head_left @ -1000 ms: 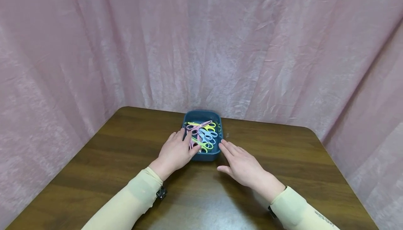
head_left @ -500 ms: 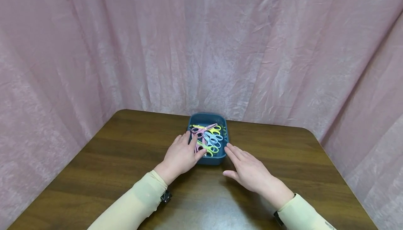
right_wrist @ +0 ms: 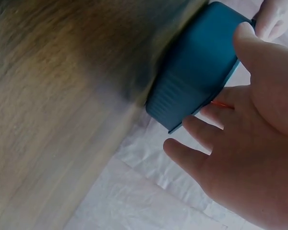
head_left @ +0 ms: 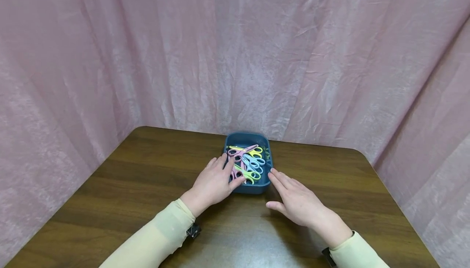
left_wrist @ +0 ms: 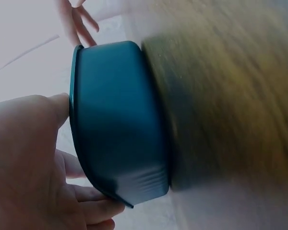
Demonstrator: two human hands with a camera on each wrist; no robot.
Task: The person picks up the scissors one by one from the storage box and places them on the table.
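A dark blue plastic bin (head_left: pixel 255 189) stands on the table in the head view, with several scissors inside: pink scissors (head_left: pixel 238 153), light blue scissors (head_left: pixel 253 162), and yellow and green ones. My left hand (head_left: pixel 212 184) rests along the bin's left side, its fingers extended over the left rim and the thumb at the near rim. In the left wrist view that thumb touches the edge of the bin (left_wrist: pixel 117 110). My right hand (head_left: pixel 299 200) lies at the near right corner, fingers straight and together, fingertips right at the wall, thumb held apart.
The brown wooden table (head_left: pixel 147 170) spreads out on both sides of the bin. A pink curtain (head_left: pixel 242 56) hangs behind the table's far edge, close to the back of the bin.
The bin with its scissors has shifted a little to the right. Both hands have moved right along with it, keeping their places at its sides.
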